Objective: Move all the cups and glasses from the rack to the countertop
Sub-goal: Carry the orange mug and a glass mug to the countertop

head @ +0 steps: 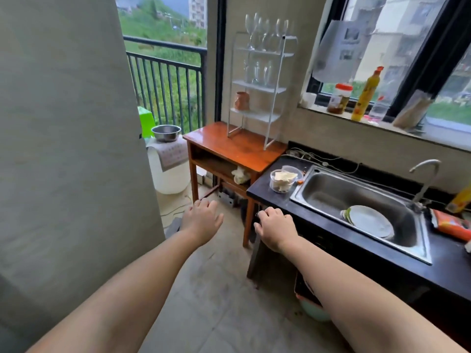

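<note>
A white wire rack [274, 103] stands on a small wooden table [244, 149] in the corner. Several wine glasses [265, 31] stand on its top shelf. More clear glasses [257, 72] sit on the shelf below, and a brown ceramic cup [241, 101] sits lower down. The black countertop [270, 197] lies to the right of the table. My left hand [202, 220] and my right hand [275, 228] reach forward in front of the table, well short of the rack. Both hold nothing, with fingers loosely apart.
A steel sink [331, 192] with plates [369, 220] is set in the counter, with a tap [425, 174]. A clear food container [283, 180] sits at the counter's left end. Bottles and a jar [340, 98] line the windowsill. A grey fridge [63, 149] stands left.
</note>
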Motion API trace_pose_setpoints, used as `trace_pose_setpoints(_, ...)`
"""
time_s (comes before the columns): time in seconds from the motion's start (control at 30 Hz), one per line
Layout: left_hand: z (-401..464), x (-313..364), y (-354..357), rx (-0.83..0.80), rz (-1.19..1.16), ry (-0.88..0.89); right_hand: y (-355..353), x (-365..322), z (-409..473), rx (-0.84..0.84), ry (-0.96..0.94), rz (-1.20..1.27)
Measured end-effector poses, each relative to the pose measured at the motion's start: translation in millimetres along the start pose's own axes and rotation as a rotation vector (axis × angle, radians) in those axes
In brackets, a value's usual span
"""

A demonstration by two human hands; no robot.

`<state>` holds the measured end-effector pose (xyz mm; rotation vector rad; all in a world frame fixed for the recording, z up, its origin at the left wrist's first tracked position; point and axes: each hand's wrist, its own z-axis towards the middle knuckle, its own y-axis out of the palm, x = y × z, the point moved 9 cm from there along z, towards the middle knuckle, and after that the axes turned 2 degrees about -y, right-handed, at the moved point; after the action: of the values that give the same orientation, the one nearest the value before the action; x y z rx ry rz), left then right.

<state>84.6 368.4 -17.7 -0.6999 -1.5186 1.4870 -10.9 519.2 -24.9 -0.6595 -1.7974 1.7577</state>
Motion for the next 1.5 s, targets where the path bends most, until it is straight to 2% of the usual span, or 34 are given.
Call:
trace_pose_setpoints(0.33,139.8,-65.7,2.2,0.026,-0.031,-0.056,8.8,-25.9,173.5,0.002,-0.104,0.001)
trace_pose_setpoints(0.73,401.8,-156.5,-38.6,0.088,-0.05,0.067,-36.7,-44.9,421.8,0.107,0.026,0.027)
trace_pose_setpoints(0.97,512.9,-139.3,-12.7,0.063,-0.088,0.191,-35.4,-0.8,514.5,0.125,0.109,0.034)
trace_pose_setpoints(1.2,641.4,-110.8,-9.8,0.101,-0.147,0.206,-60.6,70.1,626.5,0.199,0.184,0.079)
trace_pose_setpoints(1.3,698.5,-92.1,-17.3,0.065,-0.245,0.213,-92.5,107.1,669.2,0.31,0.222,0.241)
trace_pose_setpoints(1.4,733.4,-76.1,-6.8,0.002,-0.341,0.184,-121.7,146.6,684.2,0.506,0.335,0.461)
trace_pose_setpoints(1.5,767.7,-60.0,5.5,-0.044,-0.425,0.146,-148.9,185.7,694.9,0.679,0.476,0.561)
